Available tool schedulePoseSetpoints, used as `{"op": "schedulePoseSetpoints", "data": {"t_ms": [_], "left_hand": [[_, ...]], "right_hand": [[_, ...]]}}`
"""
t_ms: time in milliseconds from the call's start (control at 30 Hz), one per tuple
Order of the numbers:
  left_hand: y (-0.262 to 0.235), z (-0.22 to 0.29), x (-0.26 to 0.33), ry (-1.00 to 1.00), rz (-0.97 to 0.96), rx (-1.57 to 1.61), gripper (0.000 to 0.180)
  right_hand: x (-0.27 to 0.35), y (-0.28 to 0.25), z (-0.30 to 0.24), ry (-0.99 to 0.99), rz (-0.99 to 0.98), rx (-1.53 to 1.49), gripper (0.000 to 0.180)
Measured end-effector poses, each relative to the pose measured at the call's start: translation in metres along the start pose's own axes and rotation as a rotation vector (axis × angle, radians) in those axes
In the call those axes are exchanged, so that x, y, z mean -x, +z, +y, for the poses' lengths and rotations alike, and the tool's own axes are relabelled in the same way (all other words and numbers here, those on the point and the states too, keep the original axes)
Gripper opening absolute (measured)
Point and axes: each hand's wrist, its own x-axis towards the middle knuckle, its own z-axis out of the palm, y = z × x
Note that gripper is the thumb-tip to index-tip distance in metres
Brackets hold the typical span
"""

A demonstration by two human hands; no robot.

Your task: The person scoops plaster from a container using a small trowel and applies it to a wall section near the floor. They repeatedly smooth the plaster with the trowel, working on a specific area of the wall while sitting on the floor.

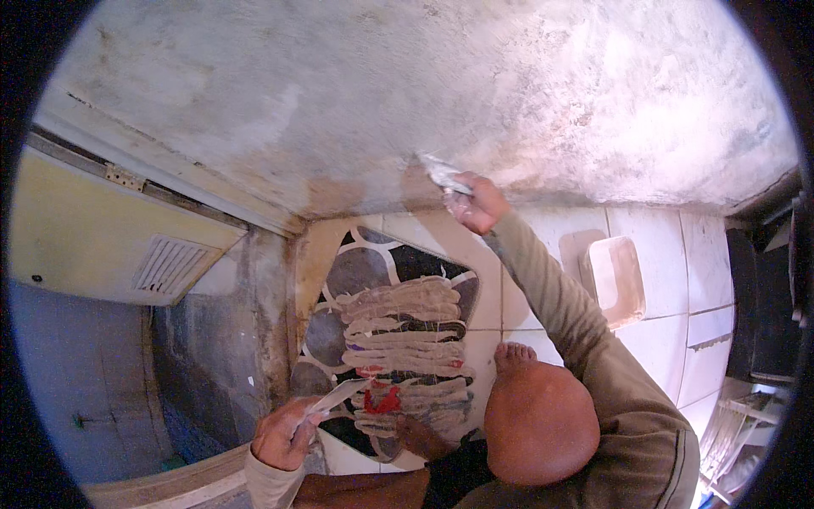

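Note:
My right hand (480, 204) is closed round a putty knife (443, 174) with a pale, shiny blade. Its tip meets the mottled grey-white wall (356, 110) low down, and whitish stuff shows about the fingers. At the lower left, my left hand (287, 431) grips a flat, whitish scraper (343, 394). This scraper points right, above the floor mats and clear of the wall. Smears partly hide both tools' details. Damp-looking brownish patches mark the wall's base left of my right hand.
A ridged, grey-beige rag mat (407, 343) lies on a black-and-grey patterned mat (356, 263). On the white floor tiles to the right stands a white rectangular tub (616, 280). A yellowish door (110, 225) with a vent is at left; dark furniture (759, 297) stands far right.

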Motion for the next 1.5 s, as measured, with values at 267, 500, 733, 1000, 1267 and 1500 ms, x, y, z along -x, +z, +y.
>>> {"op": "schedulePoseSetpoints", "data": {"t_ms": [267,500,733,1000,1267,1500], "left_hand": [[0.002,-0.024,0.011,0.001,0.071,0.021,0.02],[0.004,-0.023,0.01,-0.049,0.011,0.026,0.021],[0.009,-0.031,0.01,-0.159,0.061,0.133,0.021],[0.017,-0.026,0.013,-0.099,0.139,-0.156,0.025],[0.015,-0.012,0.006,-0.074,0.066,-0.138,0.026],[0.015,-0.014,-0.004,-0.133,-0.018,0.166,0.023]], "right_hand": [[0.079,0.022,-0.031,-0.121,-0.085,-0.001,0.022],[0.083,-0.067,0.028,-0.02,0.199,0.174,0.025],[0.127,-0.147,-0.03,-0.163,0.441,0.443,0.022],[0.107,-0.164,-0.055,-0.164,0.577,0.525,0.019],[0.078,-0.186,-0.069,-0.146,0.57,0.559,0.019],[0.059,-0.134,-0.114,-0.269,0.483,0.462,0.021]]}}
